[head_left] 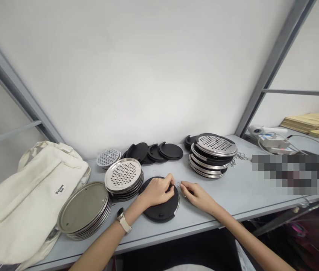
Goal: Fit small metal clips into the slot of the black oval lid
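Note:
A black round disc with a metal rim lies flat on the grey shelf in front of me. My left hand rests on top of it, fingers curled and pinching at its right edge. My right hand is just right of the disc, fingers pinched on a small metal wire clip at the disc's rim. A watch is on my left wrist.
Stacks of perforated steel discs stand left and right. A pile of plain steel plates and a cream cloth bag lie at the left. Loose black discs line the wall. Wire clips, cables and yellow sheets are at right.

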Tool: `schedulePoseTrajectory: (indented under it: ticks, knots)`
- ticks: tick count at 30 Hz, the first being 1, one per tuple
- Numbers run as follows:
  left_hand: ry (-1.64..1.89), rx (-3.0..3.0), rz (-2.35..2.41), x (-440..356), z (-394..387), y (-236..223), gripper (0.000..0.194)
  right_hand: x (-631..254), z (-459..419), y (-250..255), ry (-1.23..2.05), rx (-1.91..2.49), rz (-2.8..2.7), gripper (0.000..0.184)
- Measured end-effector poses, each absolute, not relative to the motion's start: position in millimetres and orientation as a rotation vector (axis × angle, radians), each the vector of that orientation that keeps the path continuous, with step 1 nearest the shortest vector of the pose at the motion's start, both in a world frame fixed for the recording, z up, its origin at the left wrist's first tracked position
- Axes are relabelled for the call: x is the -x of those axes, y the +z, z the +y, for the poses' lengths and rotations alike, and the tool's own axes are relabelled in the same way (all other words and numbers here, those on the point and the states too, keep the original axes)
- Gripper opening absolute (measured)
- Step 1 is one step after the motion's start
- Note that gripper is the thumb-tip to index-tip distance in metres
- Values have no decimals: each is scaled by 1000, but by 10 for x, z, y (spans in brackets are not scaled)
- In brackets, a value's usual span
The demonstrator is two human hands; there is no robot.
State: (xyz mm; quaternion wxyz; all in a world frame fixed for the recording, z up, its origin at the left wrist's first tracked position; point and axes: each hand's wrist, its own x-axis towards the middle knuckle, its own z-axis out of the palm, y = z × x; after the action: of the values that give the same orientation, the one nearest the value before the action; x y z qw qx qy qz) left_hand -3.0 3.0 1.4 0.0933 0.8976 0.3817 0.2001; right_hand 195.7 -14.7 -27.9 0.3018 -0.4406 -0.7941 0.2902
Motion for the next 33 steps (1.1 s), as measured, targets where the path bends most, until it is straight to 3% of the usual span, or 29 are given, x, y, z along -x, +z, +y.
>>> schedulePoseTrajectory:
  ticks: [2, 10, 20, 33]
  knots:
    - [594, -2679, 1253, 14, 13, 14, 9, -1957, -146, -281, 763, 1173, -2095, 34]
    - [394, -2687, 1602, -3, 42, 5, 31, -1942, -161, -249, 732, 1176, -2120, 36]
    - [348, -2805, 1228, 24, 16, 30, 26, -1895, -171, -228, 577, 1176, -2247, 33]
    - [359, -2798, 1203, 2, 11, 29, 23, -1879, -136, -269, 509, 1172, -2289, 32]
